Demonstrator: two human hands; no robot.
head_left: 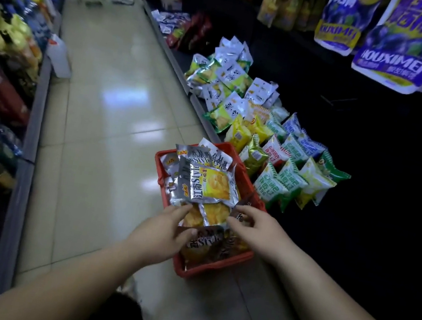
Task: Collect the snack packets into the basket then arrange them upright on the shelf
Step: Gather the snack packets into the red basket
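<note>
Shop aisle: packet-stocked shelves (37, 108) both sides (red shopping basket (211, 270) too).

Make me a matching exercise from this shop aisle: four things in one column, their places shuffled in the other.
1. red basket
2. silver-and-yellow packet
3. purple bags
4. white jug

A. hanging at upper right
B. standing on the floor by the left shelving
C. lying topmost inside the basket
D. beside the low right-hand shelf, heaped full

Pairs: 1-D, 2-C, 3-A, 4-B.
</note>
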